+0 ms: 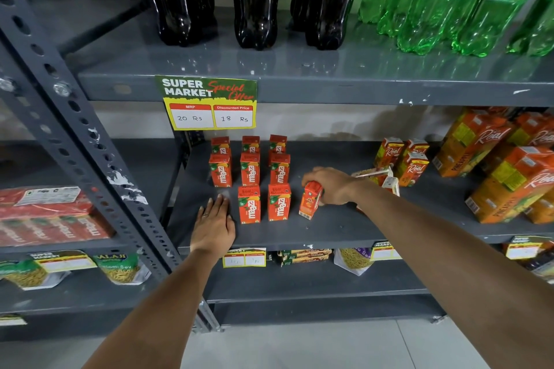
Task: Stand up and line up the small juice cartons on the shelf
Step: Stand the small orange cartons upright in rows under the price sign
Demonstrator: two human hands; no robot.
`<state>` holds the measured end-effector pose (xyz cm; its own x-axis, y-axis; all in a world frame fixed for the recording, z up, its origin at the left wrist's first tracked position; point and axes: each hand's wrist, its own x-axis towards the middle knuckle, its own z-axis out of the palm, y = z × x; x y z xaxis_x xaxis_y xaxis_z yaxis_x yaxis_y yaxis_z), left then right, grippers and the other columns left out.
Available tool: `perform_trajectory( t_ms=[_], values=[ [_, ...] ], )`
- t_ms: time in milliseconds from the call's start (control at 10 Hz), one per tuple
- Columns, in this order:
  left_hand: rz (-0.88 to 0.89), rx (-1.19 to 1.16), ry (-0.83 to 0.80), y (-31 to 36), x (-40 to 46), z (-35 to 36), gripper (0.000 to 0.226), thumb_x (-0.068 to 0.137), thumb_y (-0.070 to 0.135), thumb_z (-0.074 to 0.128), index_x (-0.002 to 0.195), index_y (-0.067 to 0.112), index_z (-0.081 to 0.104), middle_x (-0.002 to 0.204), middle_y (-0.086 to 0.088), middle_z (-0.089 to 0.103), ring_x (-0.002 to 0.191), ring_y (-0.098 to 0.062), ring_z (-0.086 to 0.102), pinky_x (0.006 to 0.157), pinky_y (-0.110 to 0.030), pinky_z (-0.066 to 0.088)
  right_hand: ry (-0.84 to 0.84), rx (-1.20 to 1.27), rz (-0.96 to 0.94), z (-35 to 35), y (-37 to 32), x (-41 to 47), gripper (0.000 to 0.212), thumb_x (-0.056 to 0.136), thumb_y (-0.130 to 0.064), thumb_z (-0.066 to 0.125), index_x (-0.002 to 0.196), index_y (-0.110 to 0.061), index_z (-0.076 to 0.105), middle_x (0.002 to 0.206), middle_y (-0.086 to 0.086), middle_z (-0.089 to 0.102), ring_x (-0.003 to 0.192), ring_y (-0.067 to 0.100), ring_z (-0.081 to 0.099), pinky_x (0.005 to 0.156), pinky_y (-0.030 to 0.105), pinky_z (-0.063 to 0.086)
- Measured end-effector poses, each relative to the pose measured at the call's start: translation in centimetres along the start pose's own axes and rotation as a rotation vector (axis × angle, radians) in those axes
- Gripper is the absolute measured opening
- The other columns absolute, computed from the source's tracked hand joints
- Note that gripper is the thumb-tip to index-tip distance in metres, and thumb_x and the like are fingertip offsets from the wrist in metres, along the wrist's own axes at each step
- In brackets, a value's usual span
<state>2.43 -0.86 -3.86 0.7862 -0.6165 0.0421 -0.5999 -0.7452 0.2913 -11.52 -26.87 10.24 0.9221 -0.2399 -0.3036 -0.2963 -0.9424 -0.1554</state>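
We see a shelf [329,228] made of grey painted metal, smooth and a little shiny, with paint chipped off along its front edge. The post [75,117] at its left corner is the same grey metal, with holes and scratched paint. The small juice cartons [249,204] are smooth, shiny card. The price tag [209,103] hanging from the front edge of the upper shelf is shiny paper. The cola bottles [256,0] and green bottles [431,6] are glossy, see-through plastic with smooth labels. The floor [299,347] is pale smooth tile.

Shop, price tag [209,112], stocked shelf [329,228], soda bottles [256,0]
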Motion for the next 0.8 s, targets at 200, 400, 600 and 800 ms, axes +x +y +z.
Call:
perform_trajectory(
  t_ms=[200,400,600,800],
  values=[
    [0.004,-0.003,0.0,0.02,0.02,-0.01,0.055,0.099,0.026,0.025,0.152,0.012,0.016,0.162,-0.003,0.013,0.149,-0.021,0.006,0.122,-0.039,0.004,0.031,0.091,0.028,0.31,-0.17,0.28,0.045,0.085,-0.022,0.074,0.127,-0.018,0.056,0.129,0.007,0.058,0.12,0.025,0.052,0.087,0.032,0.041],
    [0.005,-0.006,0.002,-0.06,-0.02,0.07,0.055,0.099,0.026,0.026,0.151,0.012,0.017,0.161,-0.003,0.015,0.149,-0.021,0.007,0.122,-0.039,0.004,0.039,0.168,0.05,0.32,-0.35,0.19,0.035,0.084,-0.024,0.077,0.113,-0.017,0.06,0.121,0.008,0.062,0.111,0.024,0.06,0.081,0.032,0.047],
    [0.005,0.003,0.004,-0.02,0.02,0.08,0.055,0.099,0.026,0.026,0.151,0.012,0.017,0.161,-0.003,0.014,0.149,-0.021,0.007,0.122,-0.038,0.003,0.037,0.213,0.088,0.52,-0.41,0.09,0.049,0.081,-0.025,0.079,0.124,-0.014,0.058,0.127,0.009,0.059,0.114,0.026,0.059,0.085,0.034,0.051],
    [0.0,0.014,-0.012,0.01,0.09,0.03,0.055,0.1,0.026,0.024,0.152,0.012,0.014,0.162,-0.003,0.011,0.149,-0.021,0.005,0.121,-0.038,0.002,-0.011,0.121,0.107,0.17,-0.15,-0.37,0.067,0.078,-0.009,0.08,0.137,-0.018,0.05,0.134,0.009,0.057,0.122,0.028,0.055,0.096,0.039,0.048]
  ],
)
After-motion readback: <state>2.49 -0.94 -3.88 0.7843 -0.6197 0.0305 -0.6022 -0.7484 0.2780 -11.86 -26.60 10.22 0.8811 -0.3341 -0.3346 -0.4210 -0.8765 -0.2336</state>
